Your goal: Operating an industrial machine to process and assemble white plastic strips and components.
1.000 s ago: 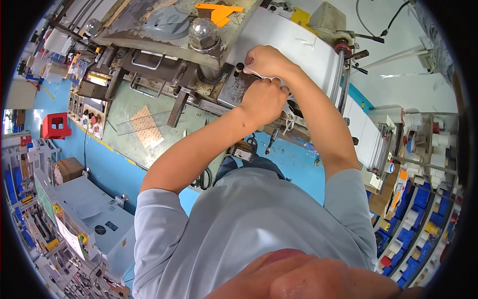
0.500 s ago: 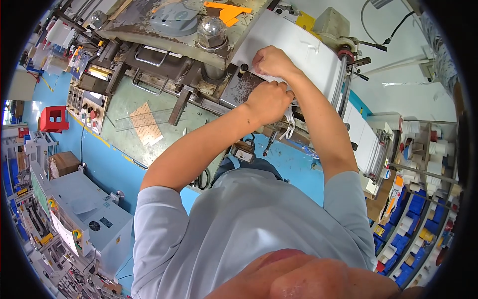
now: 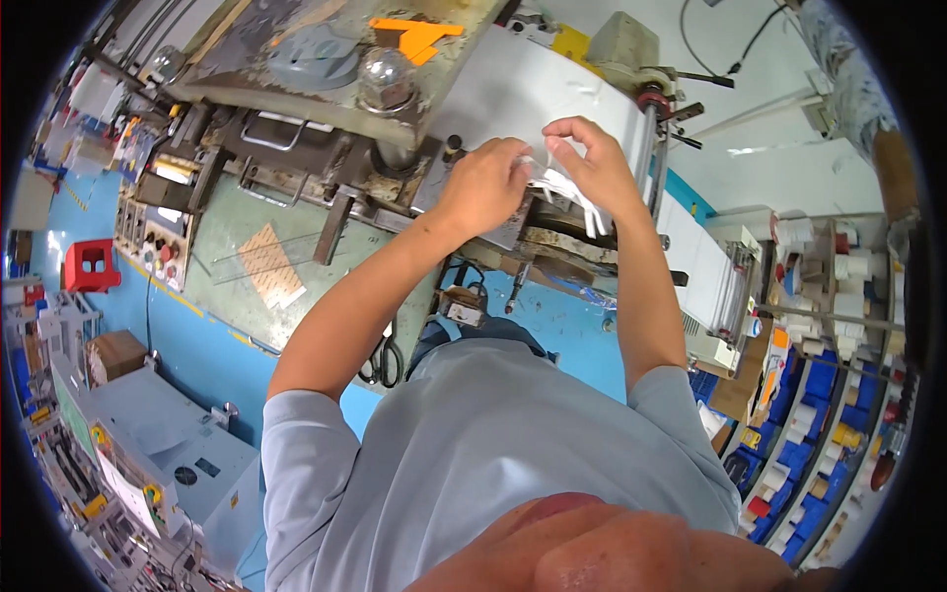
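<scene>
My left hand (image 3: 485,185) is over the machine's dark metal plate (image 3: 446,170), its fingers curled and closed at the end of a bundle of thin white strips (image 3: 564,185). The strips run from those fingertips toward my right palm, and their loose ends hang over the plate's near edge. My right hand (image 3: 595,166) is just to the right, with thumb and forefinger apart and nothing visible between them. Its lower fingers are partly hidden. Behind both hands a wide white sheet (image 3: 523,84) stretches across the machine.
A heavy worn press head (image 3: 424,84) with a domed bolt (image 3: 387,79) is close at the left. Scissors (image 3: 385,360) and a perforated tan sheet (image 3: 268,264) lie on the green table (image 3: 212,311). Metal rollers (image 3: 646,148) stand at the right.
My hands have parted slightly. The left has moved left and the right has opened from a closed grip. The white strips now stretch between the hands instead of hanging under the left one.
</scene>
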`<state>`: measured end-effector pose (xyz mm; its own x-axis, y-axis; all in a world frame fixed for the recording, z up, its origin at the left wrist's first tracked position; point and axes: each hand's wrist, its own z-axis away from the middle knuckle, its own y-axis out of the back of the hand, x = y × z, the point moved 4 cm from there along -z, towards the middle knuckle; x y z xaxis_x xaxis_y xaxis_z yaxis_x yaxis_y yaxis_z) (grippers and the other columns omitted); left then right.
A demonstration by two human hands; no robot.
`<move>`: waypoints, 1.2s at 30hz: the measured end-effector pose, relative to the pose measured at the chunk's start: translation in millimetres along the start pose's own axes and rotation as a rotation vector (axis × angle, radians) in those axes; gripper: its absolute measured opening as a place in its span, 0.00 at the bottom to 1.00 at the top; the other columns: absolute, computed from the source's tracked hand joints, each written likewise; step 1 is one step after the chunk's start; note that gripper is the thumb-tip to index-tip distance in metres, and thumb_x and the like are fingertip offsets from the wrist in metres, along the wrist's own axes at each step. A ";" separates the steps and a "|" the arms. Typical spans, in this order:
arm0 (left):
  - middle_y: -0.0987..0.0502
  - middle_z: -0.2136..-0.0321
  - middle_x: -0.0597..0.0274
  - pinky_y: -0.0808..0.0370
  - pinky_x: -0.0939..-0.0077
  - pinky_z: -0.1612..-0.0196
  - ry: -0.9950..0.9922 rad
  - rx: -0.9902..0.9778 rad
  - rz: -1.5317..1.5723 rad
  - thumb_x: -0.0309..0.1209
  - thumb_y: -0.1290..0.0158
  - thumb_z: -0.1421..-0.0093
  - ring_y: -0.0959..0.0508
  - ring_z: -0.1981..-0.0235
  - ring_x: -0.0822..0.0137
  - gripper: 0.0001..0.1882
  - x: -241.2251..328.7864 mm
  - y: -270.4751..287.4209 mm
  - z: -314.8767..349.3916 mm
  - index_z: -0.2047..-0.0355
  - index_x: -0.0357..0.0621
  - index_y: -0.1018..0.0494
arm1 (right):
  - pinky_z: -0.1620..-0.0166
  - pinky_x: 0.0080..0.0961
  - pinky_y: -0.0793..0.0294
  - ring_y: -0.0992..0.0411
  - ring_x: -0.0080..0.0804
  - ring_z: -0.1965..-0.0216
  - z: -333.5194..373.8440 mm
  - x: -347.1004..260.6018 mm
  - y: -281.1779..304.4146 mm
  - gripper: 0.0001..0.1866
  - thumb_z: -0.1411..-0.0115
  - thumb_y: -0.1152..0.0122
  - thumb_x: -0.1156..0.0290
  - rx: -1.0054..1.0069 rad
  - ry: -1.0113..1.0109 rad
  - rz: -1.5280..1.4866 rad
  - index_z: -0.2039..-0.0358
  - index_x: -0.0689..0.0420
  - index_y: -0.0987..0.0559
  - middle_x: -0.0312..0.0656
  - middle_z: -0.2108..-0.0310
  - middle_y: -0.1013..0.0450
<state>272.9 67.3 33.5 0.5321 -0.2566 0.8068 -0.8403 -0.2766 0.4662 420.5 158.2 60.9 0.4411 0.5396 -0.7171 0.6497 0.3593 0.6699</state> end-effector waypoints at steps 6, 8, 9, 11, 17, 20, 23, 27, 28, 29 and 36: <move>0.23 0.68 0.45 0.27 0.57 0.61 0.132 -0.042 0.036 0.29 0.48 0.42 0.23 0.65 0.46 0.09 -4.7 -3.0 -7.3 0.63 0.37 0.27 | 0.36 0.39 0.45 0.46 0.45 0.36 33.6 -22.7 -10.6 0.53 0.62 0.22 0.57 -0.379 0.213 0.072 0.36 0.52 0.40 0.45 0.36 0.43; 0.23 0.68 0.45 0.27 0.57 0.61 0.140 -0.081 0.046 0.29 0.49 0.42 0.23 0.65 0.46 0.09 0.1 -2.8 -7.0 0.63 0.37 0.27 | 0.35 0.38 0.46 0.45 0.47 0.36 34.9 -22.4 -18.6 0.56 0.65 0.22 0.58 -0.183 0.241 0.188 0.35 0.53 0.42 0.47 0.37 0.43; 0.23 0.68 0.45 0.27 0.58 0.61 0.155 -0.114 0.053 0.29 0.49 0.42 0.23 0.65 0.46 0.09 2.6 -3.9 -6.4 0.64 0.36 0.27 | 0.37 0.41 0.45 0.39 0.49 0.42 33.5 -24.4 -23.0 0.52 0.62 0.25 0.64 -0.100 0.239 0.170 0.37 0.56 0.42 0.49 0.43 0.37; 0.23 0.69 0.46 0.27 0.58 0.61 0.109 -0.131 0.065 0.29 0.49 0.42 0.24 0.65 0.46 0.09 7.5 -5.1 -3.9 0.64 0.37 0.27 | 0.39 0.45 0.44 0.34 0.46 0.48 33.3 -17.8 -39.6 0.46 0.57 0.28 0.69 -0.056 0.249 0.219 0.38 0.52 0.40 0.46 0.48 0.32; 0.24 0.66 0.49 0.26 0.62 0.62 -0.180 -0.092 -0.098 0.25 0.47 0.45 0.23 0.65 0.48 0.10 22.5 1.0 -0.2 0.61 0.37 0.27 | 0.43 0.43 0.39 0.27 0.43 0.60 25.7 8.6 -50.4 0.26 0.54 0.41 0.81 0.080 0.209 0.191 0.51 0.54 0.30 0.42 0.69 0.24; 0.25 0.62 0.49 0.26 0.63 0.63 -0.287 -0.015 -0.065 0.22 0.46 0.46 0.23 0.67 0.47 0.13 22.3 2.6 3.6 0.59 0.37 0.26 | 0.46 0.40 0.37 0.26 0.45 0.65 19.1 7.7 -49.5 0.18 0.53 0.44 0.83 0.117 0.206 0.173 0.60 0.56 0.26 0.44 0.74 0.25; 0.28 0.58 0.49 0.25 0.63 0.63 -0.194 0.023 -0.041 0.21 0.45 0.46 0.24 0.68 0.48 0.14 27.4 10.6 11.5 0.57 0.38 0.26 | 0.51 0.40 0.33 0.27 0.50 0.68 13.4 4.1 -52.7 0.12 0.53 0.45 0.83 0.127 0.183 0.190 0.66 0.57 0.25 0.49 0.77 0.26; 0.28 0.61 0.49 0.25 0.64 0.63 -0.132 0.187 -0.191 0.23 0.45 0.46 0.24 0.66 0.53 0.10 31.2 48.0 23.5 0.62 0.39 0.24 | 0.66 0.43 0.29 0.30 0.57 0.71 11.3 11.4 -59.6 0.07 0.53 0.47 0.83 0.120 0.182 0.218 0.71 0.60 0.26 0.55 0.78 0.29; 0.26 0.66 0.50 0.25 0.62 0.62 -0.233 0.190 -0.164 0.24 0.45 0.45 0.24 0.65 0.52 0.07 27.2 54.6 31.3 0.65 0.39 0.24 | 0.70 0.41 0.30 0.30 0.57 0.73 14.3 12.0 -59.0 0.06 0.52 0.47 0.82 0.126 0.231 0.146 0.72 0.61 0.27 0.56 0.77 0.29; 0.25 0.69 0.51 0.25 0.63 0.62 -0.208 0.137 -0.118 0.25 0.45 0.45 0.24 0.64 0.53 0.06 31.6 63.9 40.9 0.66 0.39 0.24 | 0.68 0.40 0.29 0.29 0.55 0.72 16.0 3.9 -53.6 0.05 0.50 0.45 0.81 0.084 0.231 0.141 0.71 0.61 0.26 0.54 0.76 0.29; 0.22 0.75 0.54 0.25 0.66 0.69 0.436 0.673 -0.409 0.31 0.45 0.45 0.22 0.73 0.57 0.06 -143.0 200.0 194.4 0.69 0.44 0.22 | 0.50 0.31 0.33 0.31 0.44 0.55 26.0 -7.1 -44.9 0.06 0.42 0.45 0.73 0.086 0.081 0.126 0.67 0.63 0.25 0.48 0.58 0.29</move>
<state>48.8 -131.3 -59.2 0.5748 0.3172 0.7543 -0.2825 -0.7882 0.5468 404.3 118.4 30.9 0.4733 0.6367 -0.6087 0.6446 0.2206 0.7320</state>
